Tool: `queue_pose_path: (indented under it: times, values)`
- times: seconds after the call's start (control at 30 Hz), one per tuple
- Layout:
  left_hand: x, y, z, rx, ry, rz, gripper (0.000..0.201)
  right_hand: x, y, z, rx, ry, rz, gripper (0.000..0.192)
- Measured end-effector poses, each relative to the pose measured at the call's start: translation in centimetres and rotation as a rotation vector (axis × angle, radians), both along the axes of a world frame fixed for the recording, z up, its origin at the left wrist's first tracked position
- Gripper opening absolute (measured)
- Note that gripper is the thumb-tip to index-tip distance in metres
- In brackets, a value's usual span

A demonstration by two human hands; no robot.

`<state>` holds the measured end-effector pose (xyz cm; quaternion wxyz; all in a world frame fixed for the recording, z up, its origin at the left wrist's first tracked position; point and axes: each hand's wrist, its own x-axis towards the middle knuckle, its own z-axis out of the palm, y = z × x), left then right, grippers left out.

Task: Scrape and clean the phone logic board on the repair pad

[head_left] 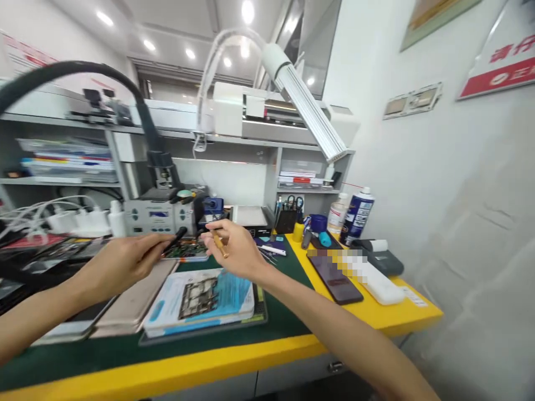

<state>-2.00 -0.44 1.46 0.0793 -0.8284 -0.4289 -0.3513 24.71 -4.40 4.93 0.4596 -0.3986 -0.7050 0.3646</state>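
Tabletop [188, 365]: green mat, yellow border along the front edge and right end; bears all items below.

Grey station [152, 218]: boxy, with a display; near the back edge, left of centre.

Rose-gold slab [140, 298]: flat, toward the front edge, left of the booklet.

Booklet [240, 292]: blue and white, lying flat toward the front edge, on a dark flat piece [261, 318]; circuit-board shape on it, printed or real not tellable.

Left hand [129, 262]: raised over the left part of the tabletop, fingers narrowed around a black tool.

Right hand [234, 248]: raised behind the booklet, gripping a gold tool.

Dark phone [334, 277]: flat on the yellow border toward the right end.

Black tool [180, 233]: slim; in the left hand, its visible end toward the right hand.

Gold tool [219, 244]: slim, slanted; in the right hand, in the air, apart from the booklet.

Step in hand, as judged: handling two slim tools, one per hand, above the tabletop. Any further move would seem to call for a firm hold on each and controlled tips, clear of the circuit boards [190, 250] behind the booklet.
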Motion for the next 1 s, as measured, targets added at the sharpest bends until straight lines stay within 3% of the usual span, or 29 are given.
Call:
queue_pose_path:
  times: [0.13,0.23,0.43,0.53,0.7,0.83,0.9,1.0]
  values:
    - [1.7,2.4,-0.7,-0.073,0.081,-0.101,0.028,1.0,1.2,-0.3,0.015,0.062,-0.017,0.029]
    - [2.7,2.6,-0.4,-0.121,0.102,-0.203,0.029,1.3,2.1,-0.6,-0.029,0.159,-0.056,0.023]
    - [2.9,-0.4,0.7,-0.197,0.003,-0.390,0.021,1.5,0.6,-1.2,-0.277,0.338,-0.052,0.031]
    - [2.2,-2.2,0.2,-0.236,-0.024,-0.429,0.018,1.2,-0.9,-1.5,-0.445,0.353,-0.001,0.029]
    - [1.4,-3.7,-3.1,-0.099,0.087,-0.316,0.081,0.4,-1.3,-2.6,-0.613,0.360,-0.058,0.034]
    - [2.0,-3.5,-4.7,-0.044,0.058,-0.372,0.053,0.3,-1.1,-3.1,-0.717,0.380,-0.073,0.039]
    - [2.4,-3.2,-4.6,-0.014,0.005,-0.395,0.040,0.3,-1.0,-3.0,-0.745,0.396,-0.070,0.041]
    - [2.6,-2.8,-4.0,-0.060,-0.023,-0.387,0.039,0.5,-0.8,-2.9,-0.796,0.386,-0.040,0.040]
